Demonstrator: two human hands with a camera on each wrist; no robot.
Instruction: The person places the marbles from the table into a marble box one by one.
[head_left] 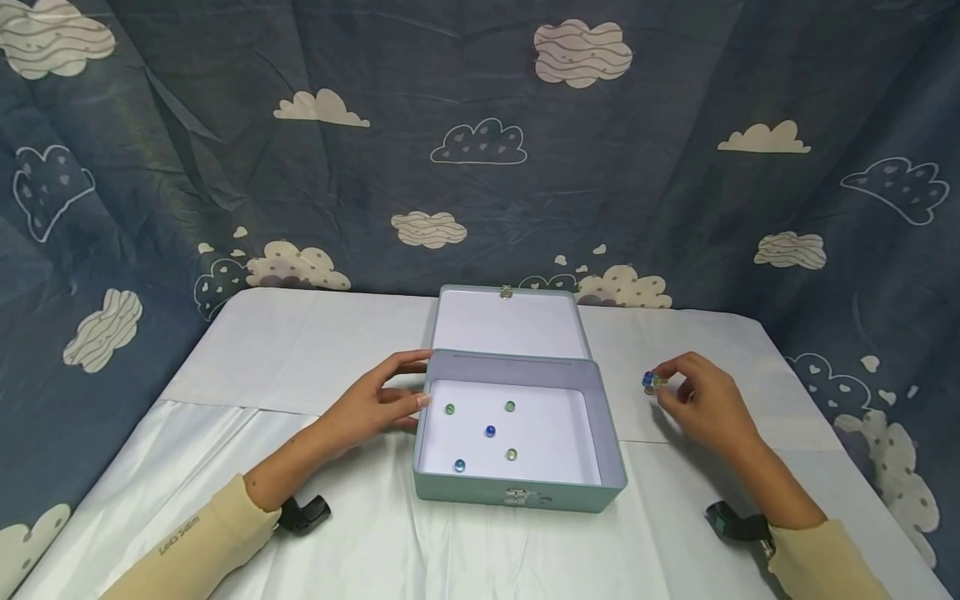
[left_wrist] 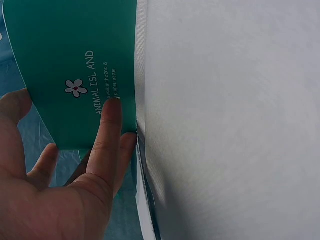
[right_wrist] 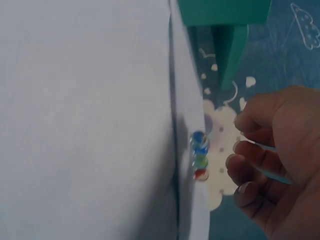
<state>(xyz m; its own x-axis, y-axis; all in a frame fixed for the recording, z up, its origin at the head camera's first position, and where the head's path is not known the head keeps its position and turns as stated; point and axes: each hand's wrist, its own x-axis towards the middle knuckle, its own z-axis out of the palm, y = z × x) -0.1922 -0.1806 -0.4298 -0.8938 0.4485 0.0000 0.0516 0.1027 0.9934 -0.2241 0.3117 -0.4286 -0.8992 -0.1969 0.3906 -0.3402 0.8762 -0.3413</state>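
Observation:
A teal tin box (head_left: 517, 490) stands open at the middle of the table, its lid (head_left: 506, 321) lying back behind it. Several marbles (head_left: 490, 431) lie scattered on its white floor. My left hand (head_left: 418, 379) rests against the box's left wall, and in the left wrist view its straight fingers (left_wrist: 111, 120) touch the printed teal side (left_wrist: 65, 45). To the right of the box a small cluster of coloured marbles (head_left: 652, 382) sits on the cloth. My right hand (head_left: 664, 383) hovers beside the marbles (right_wrist: 200, 155), fingers (right_wrist: 250, 120) loosely curled a little apart from them.
A white cloth (head_left: 300, 350) covers the table, with a fold line across it. A dark blue cloud-print backdrop (head_left: 480, 142) hangs behind and at both sides. Black wrist-camera mounts (head_left: 303, 514) (head_left: 735, 523) sit at my cuffs.

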